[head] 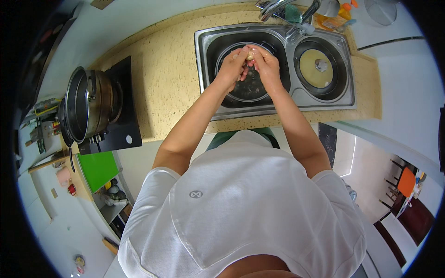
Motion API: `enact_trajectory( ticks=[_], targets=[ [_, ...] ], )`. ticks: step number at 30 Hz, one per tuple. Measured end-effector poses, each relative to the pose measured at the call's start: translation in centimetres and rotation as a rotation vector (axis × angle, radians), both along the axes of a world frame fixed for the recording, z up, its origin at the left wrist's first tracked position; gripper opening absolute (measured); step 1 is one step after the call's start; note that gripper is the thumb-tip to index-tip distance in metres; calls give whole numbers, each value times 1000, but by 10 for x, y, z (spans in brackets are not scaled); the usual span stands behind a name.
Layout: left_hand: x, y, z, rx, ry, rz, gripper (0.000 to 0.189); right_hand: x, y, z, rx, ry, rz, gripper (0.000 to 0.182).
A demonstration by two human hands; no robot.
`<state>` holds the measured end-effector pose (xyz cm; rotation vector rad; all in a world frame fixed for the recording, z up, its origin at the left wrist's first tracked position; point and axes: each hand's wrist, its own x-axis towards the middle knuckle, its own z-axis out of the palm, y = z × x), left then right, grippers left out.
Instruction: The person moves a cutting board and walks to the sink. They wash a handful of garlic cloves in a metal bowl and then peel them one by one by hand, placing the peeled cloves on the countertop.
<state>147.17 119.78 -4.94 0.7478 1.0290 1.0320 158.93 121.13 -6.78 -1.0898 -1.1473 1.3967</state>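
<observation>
My left hand (232, 68) and my right hand (267, 66) meet over the left sink basin (283, 80). Pinched between the fingertips of both is a small pale piece of food (250, 55), too small to tell its kind. Below the hands, a round metal-rimmed pot (253, 100) sits in the basin. Dark water (252, 88) with several small pieces in it shows inside the pot. My wrists and fingers cover part of the pot's rim and contents.
The chrome faucet (274, 8) arches above the sink, beside a round right basin (342, 80) with a yellowish bottom. On the left, a large metal pot (99, 100) stands on the black gas stove (127, 118). An orange bottle (333, 21) stands behind the sink on the speckled countertop (167, 76).
</observation>
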Motion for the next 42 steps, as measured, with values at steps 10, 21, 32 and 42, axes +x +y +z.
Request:
enact_trajectory(
  ticks=[10,21,32,42],
  targets=[
    [-14,5,-2,-33,-119,99,29,-20,-8,13,-8,-50,-139,15],
    [-16,6,-1,54,-37,66,29,-15,11,9,33,-268,-152,12],
    [-29,13,16,109,51,-158,29,15,17,35,59,-181,132,18],
    [-28,7,19,180,282,-386,23,40,13,26,36,-248,274,16]
  ],
)
